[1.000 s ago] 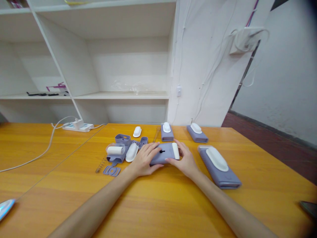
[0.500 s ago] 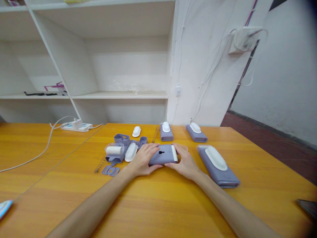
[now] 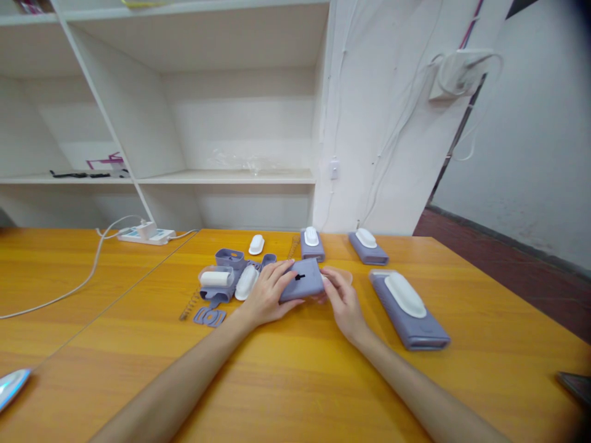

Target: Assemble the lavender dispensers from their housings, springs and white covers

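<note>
A lavender plastic casing [image 3: 305, 280] with a small black slot on top is gripped between both my hands over the orange wooden table [image 3: 295, 381]. My left hand [image 3: 265, 295] wraps its left end, fingers curled over the top. My right hand [image 3: 339, 298] grips its right end, and the white part on that side is hidden behind my fingers. Just left of my left hand lie loose lavender and white parts [image 3: 226, 277], a spring [image 3: 188, 306] and a flat lavender gasket [image 3: 210, 317].
A large lavender device with a white oval top [image 3: 409, 307] lies to the right, two smaller ones [image 3: 311, 245] [image 3: 368, 246] and a white cap [image 3: 256, 244] sit farther back. A power strip with cable [image 3: 145, 235] is at the back left. White shelving stands behind.
The casing has been tilted up and turned toward the far side, so its white end piece no longer shows. Both hands stayed on it and shifted slightly away from me.
</note>
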`<state>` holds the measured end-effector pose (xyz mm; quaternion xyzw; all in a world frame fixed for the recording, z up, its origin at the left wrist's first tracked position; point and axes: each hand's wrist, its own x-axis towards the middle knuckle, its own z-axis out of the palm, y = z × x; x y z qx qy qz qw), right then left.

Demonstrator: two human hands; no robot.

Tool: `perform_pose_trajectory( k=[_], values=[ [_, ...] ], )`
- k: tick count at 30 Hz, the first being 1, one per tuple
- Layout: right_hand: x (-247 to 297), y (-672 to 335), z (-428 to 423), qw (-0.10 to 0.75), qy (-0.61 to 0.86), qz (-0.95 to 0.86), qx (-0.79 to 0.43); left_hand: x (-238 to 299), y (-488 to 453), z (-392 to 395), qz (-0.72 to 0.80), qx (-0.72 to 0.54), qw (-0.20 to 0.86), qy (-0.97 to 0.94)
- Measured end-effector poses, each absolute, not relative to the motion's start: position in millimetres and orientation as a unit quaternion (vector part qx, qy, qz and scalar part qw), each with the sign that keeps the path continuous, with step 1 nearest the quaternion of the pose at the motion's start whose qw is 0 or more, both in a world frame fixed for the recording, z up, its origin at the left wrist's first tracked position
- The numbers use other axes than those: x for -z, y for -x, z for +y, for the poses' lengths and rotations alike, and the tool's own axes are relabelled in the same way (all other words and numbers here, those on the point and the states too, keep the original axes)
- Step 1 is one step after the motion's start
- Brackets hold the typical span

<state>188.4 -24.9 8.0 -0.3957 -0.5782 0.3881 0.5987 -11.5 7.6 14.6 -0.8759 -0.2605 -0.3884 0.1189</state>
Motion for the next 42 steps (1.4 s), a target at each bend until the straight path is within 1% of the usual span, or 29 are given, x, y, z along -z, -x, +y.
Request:
perform_pose_trajectory(
  k=[5,9,11,15,18,22,24,29,31,35,39,42],
  values=[
    [-8.1,-191.4,-22.9,0.611,0.405,-0.551,-0.399,-13.3,11.1,8.6,-0.273,0.381,0.131,0.873],
    [-7.5,-189.5,-24.6,0.610,0.398,-0.550,-0.408,-12.9,12.2,9.0,-0.276,0.382,0.165,0.866],
    [-6.1,-190.2,-23.5,0.617,0.402,-0.520,-0.432,-13.7,13.0,7.3,-0.249,0.372,0.209,0.869],
    [-2.9,-194.8,-17.8,0.624,0.384,-0.442,-0.516,-15.4,12.5,0.9,-0.155,0.331,0.327,0.871],
    [-3.1,-197.4,-15.3,0.623,0.360,-0.428,-0.546,-14.5,10.6,-0.4,-0.153,0.330,0.353,0.862],
    [-7.0,-199.3,-16.0,0.594,0.362,-0.414,-0.588,-12.8,11.2,4.3,-0.212,0.353,0.329,0.850],
    [-9.0,-199.2,-17.1,0.579,0.363,-0.416,-0.600,-13.1,12.3,5.7,-0.212,0.346,0.317,0.857],
    [-9.1,-195.8,-19.7,0.554,0.380,-0.488,-0.557,-14.3,10.9,3.8,-0.213,0.330,0.264,0.881],
    [-7.3,-195.4,-19.1,0.547,0.386,-0.498,-0.551,-13.8,9.3,2.5,-0.223,0.350,0.236,0.878],
    [-6.2,-199.2,-15.5,0.552,0.372,-0.446,-0.599,-12.8,6.7,-1.0,-0.236,0.400,0.184,0.866],
    [-10.1,-203.4,-14.1,0.562,0.346,-0.394,-0.639,-14.0,1.9,-6.9,-0.291,0.463,0.099,0.831],
    [-12.5,-203.4,-15.4,0.565,0.346,-0.384,-0.643,-14.8,-3.5,-10.2,-0.342,0.497,0.021,0.797]
  ],
)
